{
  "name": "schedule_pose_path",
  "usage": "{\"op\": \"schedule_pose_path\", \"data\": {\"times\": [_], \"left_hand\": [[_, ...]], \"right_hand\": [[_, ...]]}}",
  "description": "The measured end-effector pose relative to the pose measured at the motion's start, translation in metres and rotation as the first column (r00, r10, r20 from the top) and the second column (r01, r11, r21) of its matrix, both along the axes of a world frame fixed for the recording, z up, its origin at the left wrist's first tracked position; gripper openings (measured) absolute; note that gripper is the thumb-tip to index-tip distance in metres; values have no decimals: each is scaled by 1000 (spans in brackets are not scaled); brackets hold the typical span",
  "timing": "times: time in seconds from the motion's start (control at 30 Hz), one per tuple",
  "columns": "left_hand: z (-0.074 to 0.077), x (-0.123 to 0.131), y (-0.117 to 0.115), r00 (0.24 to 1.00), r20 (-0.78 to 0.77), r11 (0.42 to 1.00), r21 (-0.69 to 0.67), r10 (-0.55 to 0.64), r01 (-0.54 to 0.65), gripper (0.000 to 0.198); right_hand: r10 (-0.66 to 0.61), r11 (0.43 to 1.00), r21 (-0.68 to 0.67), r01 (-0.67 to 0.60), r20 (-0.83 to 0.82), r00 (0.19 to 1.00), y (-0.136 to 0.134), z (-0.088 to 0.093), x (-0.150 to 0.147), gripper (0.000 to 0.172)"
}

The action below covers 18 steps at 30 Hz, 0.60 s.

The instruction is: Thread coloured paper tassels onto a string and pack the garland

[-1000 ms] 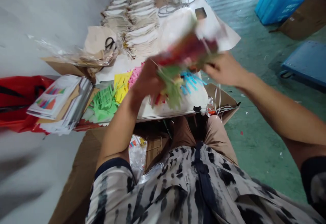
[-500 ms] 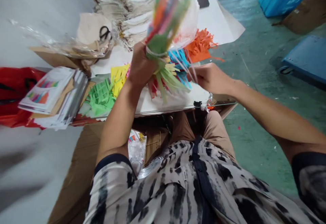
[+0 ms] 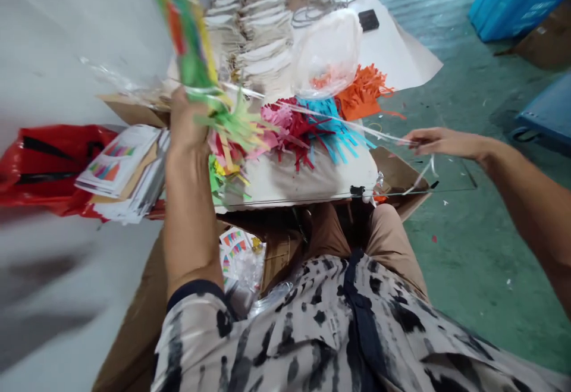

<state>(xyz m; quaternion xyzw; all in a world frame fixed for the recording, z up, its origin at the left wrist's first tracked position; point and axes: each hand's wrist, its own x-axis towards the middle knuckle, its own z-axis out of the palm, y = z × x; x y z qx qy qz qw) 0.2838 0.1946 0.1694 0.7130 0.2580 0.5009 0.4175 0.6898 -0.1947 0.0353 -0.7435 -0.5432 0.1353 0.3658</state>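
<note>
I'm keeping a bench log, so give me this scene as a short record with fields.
Left hand: the hand grips a blurred bundle of coloured paper, raised
Right hand: the hand pinches a white string
String: stretched nearly straight between bundle and right hand
Table: fringed paper in dark red, blue and orange; clear plastic bag
Left side: red bag, printed sheets
</note>
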Motion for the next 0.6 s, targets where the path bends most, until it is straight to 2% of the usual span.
{"op": "schedule_pose_path", "data": {"times": [0.03, 0.1, 0.13, 0.17, 0.2, 0.23, 0.27, 0.3, 0.33, 0.37, 0.4, 0.43, 0.47, 0.5, 0.53, 0.57, 0.6], "left_hand": [[1, -2, -13, 981, -167, 995, 8, -100, 103, 19], [3, 5, -49, 865, -434, 954, 37, -253, 298, 22], [5, 12, -70, 801, -509, 919, 49, -314, 392, 19], [6, 21, -91, 719, -558, 866, 2, -414, 500, 13], [8, 30, -112, 700, -533, 841, -45, -476, 538, 7], [9, 38, -130, 645, -517, 796, -128, -562, 592, 5], [11, 46, -145, 580, -474, 724, -210, -663, 657, 8], [11, 52, -155, 554, -421, 680, -255, -718, 688, 10], [11, 57, -160, 566, -386, 676, -272, -728, 685, 9], [10, 61, -159, 620, -371, 717, -247, -691, 652, 10], [7, 65, -154, 704, -385, 796, -177, -597, 578, 13], [3, 67, -146, 789, -420, 881, -64, -449, 468, 16], [-2, 69, -137, 849, -458, 937, 86, -264, 338, 16], [-8, 71, -127, 869, -491, 943, 255, -63, 213, 16], [-16, 73, -120, 848, -517, 905, 407, 118, 123, 14], [-23, 74, -117, 801, -543, 849, 521, 253, 85, 12], [-31, 75, -118, 746, -574, 800, 592, 336, 95, 11]], "right_hand": [[8, 999, -37, -8, 4, 1000, -4, 2, 12, 11], [-20, 999, -43, 22, 46, 999, 1, 13, 14, 28], [-44, 999, 3, 44, 63, 997, 9, 21, 4, 40], [-29, 999, 47, 26, 68, 997, 20, 30, -13, 57], [31, 994, 101, -35, 45, 999, 34, 38, -36, 70], [163, 969, 200, -148, -63, 985, 47, 43, -64, 77], [306, 926, 276, -259, -144, 941, 61, 46, -93, 75], [437, 875, 335, -349, -237, 868, 71, 46, -121, 67], [530, 834, 371, -407, -338, 778, 78, 44, -148, 61], [551, 829, 378, -413, -422, 720, 81, 40, -171, 55], [524, 849, 352, -394, -469, 711, 80, 36, -190, 48], [449, 887, 326, -326, -455, 769, 74, 33, -204, 40], [379, 916, 286, -283, -379, 844, 66, 33, -213, 33], [328, 929, 260, -262, -255, 910, 56, 37, -218, 28], [312, 929, 246, -277, -119, 942, 46, 45, -219, 26], [328, 917, 237, -320, 5, 945, 37, 56, -217, 28], [343, 903, 234, -359, 110, 933, 32, 69, -211, 31]]}}
